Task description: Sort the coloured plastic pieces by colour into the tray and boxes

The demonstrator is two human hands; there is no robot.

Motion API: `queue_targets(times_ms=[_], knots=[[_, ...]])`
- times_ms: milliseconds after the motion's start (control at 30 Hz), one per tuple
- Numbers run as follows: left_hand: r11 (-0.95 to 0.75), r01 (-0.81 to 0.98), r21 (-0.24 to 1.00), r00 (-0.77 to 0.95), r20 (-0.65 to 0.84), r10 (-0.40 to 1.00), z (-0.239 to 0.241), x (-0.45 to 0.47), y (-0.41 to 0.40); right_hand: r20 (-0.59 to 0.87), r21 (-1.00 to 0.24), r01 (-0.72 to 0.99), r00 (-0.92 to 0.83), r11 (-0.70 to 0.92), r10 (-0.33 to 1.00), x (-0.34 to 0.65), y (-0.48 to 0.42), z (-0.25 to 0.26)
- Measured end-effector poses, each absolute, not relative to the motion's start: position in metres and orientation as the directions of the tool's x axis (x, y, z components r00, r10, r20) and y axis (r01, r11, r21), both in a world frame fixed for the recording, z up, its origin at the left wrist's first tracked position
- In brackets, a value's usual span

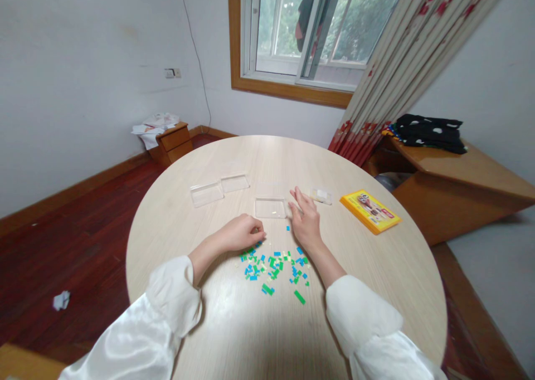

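My left hand (246, 232) rests at the far left edge of a loose spread of small building bricks (273, 263) in blue, green and pale yellow. Its fingers are curled into a pinch, and whatever may be between them is hidden. Stretched out and apart, the fingers of my right hand (306, 219) are beside the right end of a clear plastic tray (271, 217), which has a few tiny pale pieces in it. A single blue brick (288, 228) lies between my hands, just in front of that tray. One long green brick (300, 297) lies nearest me.
Two more clear trays, one left (207, 195) and one behind it (234, 183), lie on the round table (175, 307). Right of my right hand are a small clear packet (321, 196) and a yellow box (371, 210). A wooden cabinet (455, 185) stands beyond the table's right edge.
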State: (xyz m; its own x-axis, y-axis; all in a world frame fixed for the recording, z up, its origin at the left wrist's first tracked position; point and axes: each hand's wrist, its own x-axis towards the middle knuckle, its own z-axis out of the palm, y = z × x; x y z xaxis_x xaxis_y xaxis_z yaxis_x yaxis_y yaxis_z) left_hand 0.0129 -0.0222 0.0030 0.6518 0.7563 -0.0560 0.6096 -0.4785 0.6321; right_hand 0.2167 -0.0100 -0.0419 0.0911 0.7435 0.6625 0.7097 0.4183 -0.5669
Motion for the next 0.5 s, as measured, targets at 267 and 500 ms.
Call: queue_targets(times_ms=[267,500], knots=[[-0.522,0.6,0.607,0.709,-0.102,0.698,0.0034,0.0107,-0.0214,0.677,-0.566,0.697,0.089,0.44,0.73,0.2181,-0.0088,-0.0445],[-0.585,0.625,0.517,0.726,-0.109,0.679,0.0043,0.0117,-0.0243,0.689,-0.556,0.693,0.078,0.458,0.72,0.2174,-0.0089,-0.0434]])
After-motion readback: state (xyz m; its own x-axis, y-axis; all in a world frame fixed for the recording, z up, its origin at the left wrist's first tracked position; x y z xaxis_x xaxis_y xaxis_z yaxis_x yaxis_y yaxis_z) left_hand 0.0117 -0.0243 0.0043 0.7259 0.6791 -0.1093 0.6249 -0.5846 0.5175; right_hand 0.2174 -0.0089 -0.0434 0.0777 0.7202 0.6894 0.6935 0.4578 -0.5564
